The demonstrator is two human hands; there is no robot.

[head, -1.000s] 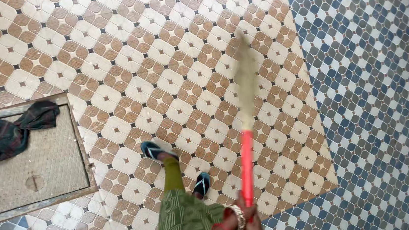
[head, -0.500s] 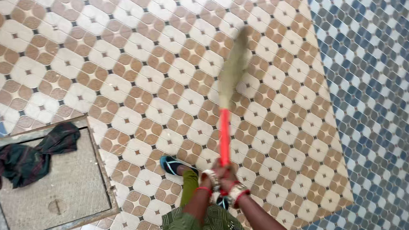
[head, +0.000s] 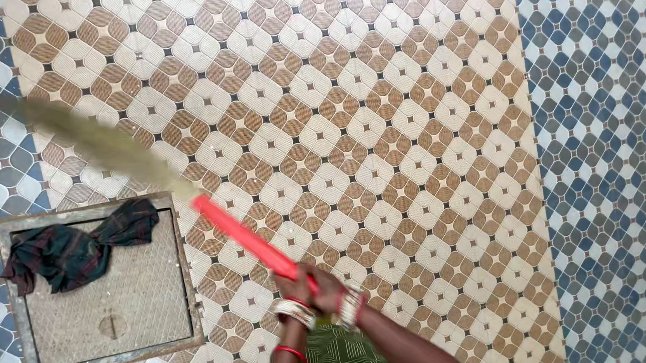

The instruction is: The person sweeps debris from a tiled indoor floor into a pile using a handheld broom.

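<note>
Both my hands grip the lower end of a broom's red handle at the bottom centre of the head view. My left hand and my right hand sit side by side, wrists ringed with bangles. The handle slants up to the left. Its pale grass brush, blurred by motion, lies over the tiled floor near the upper left, above a manhole cover. My green patterned clothing shows at the bottom edge.
A square metal-framed manhole cover is set in the floor at lower left, with a dark crumpled cloth lying on its top edge. Brown-and-cream tiles fill the middle; blue-and-grey tiles border right and left.
The broom has swung from pointing straight ahead to far left, its brush now above the manhole cover. My hands have stayed on the handle. The view has shifted, and my feet are out of sight.
</note>
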